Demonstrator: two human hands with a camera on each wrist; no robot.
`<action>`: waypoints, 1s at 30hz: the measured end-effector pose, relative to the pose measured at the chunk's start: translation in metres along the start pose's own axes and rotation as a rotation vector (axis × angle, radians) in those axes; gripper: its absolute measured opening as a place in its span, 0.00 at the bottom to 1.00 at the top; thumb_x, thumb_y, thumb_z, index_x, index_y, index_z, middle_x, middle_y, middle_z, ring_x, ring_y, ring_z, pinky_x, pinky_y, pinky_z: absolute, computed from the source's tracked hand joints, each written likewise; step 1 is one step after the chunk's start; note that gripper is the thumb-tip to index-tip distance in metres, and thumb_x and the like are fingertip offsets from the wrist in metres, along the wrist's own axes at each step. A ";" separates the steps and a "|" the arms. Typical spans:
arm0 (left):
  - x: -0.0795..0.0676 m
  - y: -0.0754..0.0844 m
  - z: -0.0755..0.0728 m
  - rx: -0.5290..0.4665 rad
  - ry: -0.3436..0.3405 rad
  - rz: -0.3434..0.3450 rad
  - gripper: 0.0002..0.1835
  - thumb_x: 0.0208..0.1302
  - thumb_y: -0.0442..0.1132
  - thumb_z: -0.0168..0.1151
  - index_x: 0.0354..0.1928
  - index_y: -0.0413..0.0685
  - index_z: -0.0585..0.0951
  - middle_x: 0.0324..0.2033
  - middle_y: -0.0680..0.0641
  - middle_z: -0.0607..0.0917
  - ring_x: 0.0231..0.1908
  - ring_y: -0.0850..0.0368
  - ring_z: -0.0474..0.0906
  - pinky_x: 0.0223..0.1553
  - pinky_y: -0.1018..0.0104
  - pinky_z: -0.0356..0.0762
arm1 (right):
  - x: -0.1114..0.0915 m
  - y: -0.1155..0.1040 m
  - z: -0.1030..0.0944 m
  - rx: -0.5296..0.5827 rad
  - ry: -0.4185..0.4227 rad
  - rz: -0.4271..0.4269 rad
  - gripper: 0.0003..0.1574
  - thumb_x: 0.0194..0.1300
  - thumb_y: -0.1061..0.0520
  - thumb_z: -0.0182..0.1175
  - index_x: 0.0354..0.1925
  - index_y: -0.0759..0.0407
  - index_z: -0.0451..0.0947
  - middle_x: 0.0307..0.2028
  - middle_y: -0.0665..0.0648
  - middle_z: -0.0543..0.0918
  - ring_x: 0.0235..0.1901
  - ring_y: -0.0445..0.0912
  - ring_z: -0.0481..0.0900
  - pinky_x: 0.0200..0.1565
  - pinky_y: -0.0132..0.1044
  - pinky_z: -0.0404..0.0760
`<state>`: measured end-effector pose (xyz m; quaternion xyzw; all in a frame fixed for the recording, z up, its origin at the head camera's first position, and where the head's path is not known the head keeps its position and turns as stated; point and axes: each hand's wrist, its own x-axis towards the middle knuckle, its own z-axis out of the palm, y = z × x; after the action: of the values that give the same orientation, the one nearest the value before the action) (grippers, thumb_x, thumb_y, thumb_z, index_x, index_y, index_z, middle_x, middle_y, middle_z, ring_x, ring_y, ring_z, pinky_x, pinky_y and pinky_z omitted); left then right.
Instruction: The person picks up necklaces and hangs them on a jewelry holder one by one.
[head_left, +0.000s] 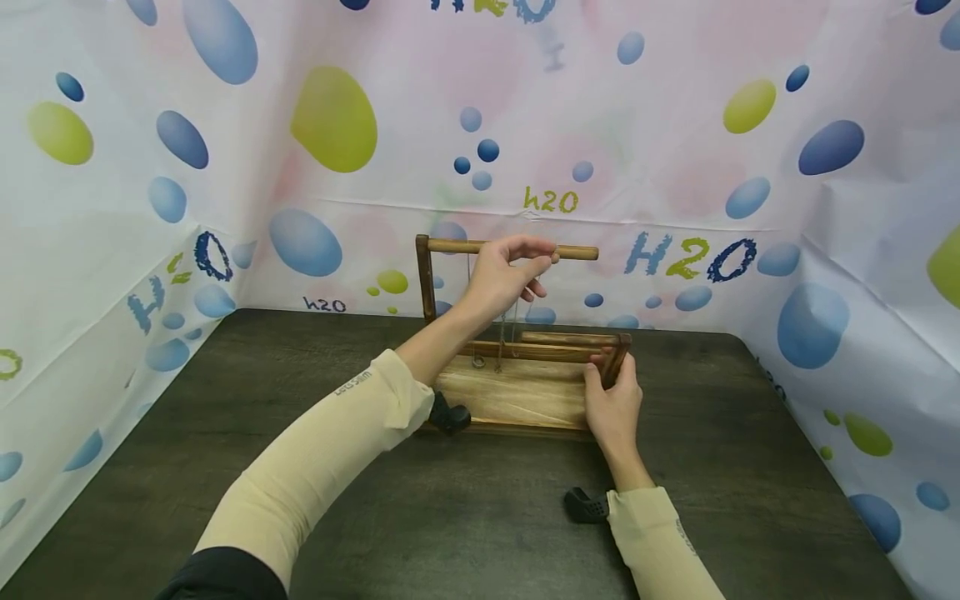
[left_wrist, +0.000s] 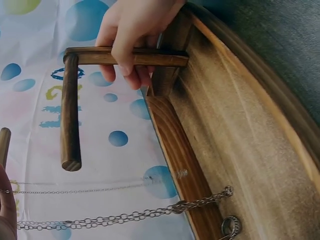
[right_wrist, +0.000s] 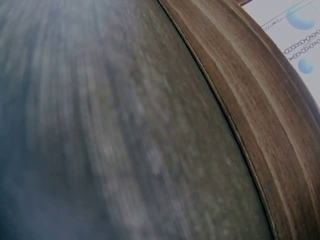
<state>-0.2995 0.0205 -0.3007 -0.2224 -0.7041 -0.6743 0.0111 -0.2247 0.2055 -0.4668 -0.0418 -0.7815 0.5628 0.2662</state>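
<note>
A wooden jewelry stand [head_left: 517,400] has a tray base, a tall upper bar [head_left: 577,252] and a lower bar [head_left: 555,338]. Beside the upper bar, my left hand [head_left: 504,271] pinches a thin chain [left_wrist: 90,191] between thumb and fingertips. Thicker chain necklaces [left_wrist: 135,217] hang down toward the tray, one with a ring [left_wrist: 231,226] near its low end. My right hand [head_left: 617,408] grips the short post [head_left: 617,360] of the lower bar at the stand's right side; its fingers [left_wrist: 135,77] wrap round that post in the left wrist view.
The stand sits on a dark wooden table [head_left: 480,517]. Behind it hangs a white sheet [head_left: 645,125] printed with blue and green drops. Black wrist straps [head_left: 450,414] show at both wrists. The right wrist view shows mostly blurred tabletop and the tray's outer side [right_wrist: 250,95].
</note>
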 end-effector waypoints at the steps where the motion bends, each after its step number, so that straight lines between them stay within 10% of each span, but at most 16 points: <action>1: 0.000 -0.001 0.000 -0.004 -0.001 -0.006 0.09 0.72 0.33 0.62 0.51 0.42 0.85 0.43 0.48 0.88 0.23 0.53 0.83 0.25 0.65 0.82 | 0.000 0.001 0.000 0.000 0.001 -0.001 0.19 0.75 0.59 0.57 0.61 0.58 0.70 0.51 0.60 0.82 0.48 0.50 0.80 0.45 0.44 0.75; 23: -0.016 -0.057 0.009 0.072 -0.052 -0.029 0.10 0.70 0.34 0.64 0.51 0.40 0.81 0.39 0.41 0.88 0.43 0.43 0.83 0.46 0.51 0.80 | 0.001 0.003 0.000 0.000 0.014 -0.022 0.19 0.74 0.58 0.57 0.61 0.58 0.70 0.51 0.60 0.83 0.48 0.50 0.80 0.47 0.43 0.75; 30: -0.021 -0.064 0.011 0.131 -0.049 -0.049 0.11 0.71 0.36 0.63 0.51 0.40 0.84 0.46 0.42 0.87 0.45 0.44 0.82 0.43 0.64 0.80 | 0.001 0.003 0.001 0.000 0.018 -0.029 0.19 0.74 0.60 0.58 0.61 0.60 0.70 0.51 0.62 0.83 0.49 0.52 0.80 0.48 0.44 0.75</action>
<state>-0.2983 0.0253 -0.3690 -0.2204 -0.7521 -0.6211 -0.0080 -0.2269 0.2063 -0.4690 -0.0357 -0.7796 0.5583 0.2815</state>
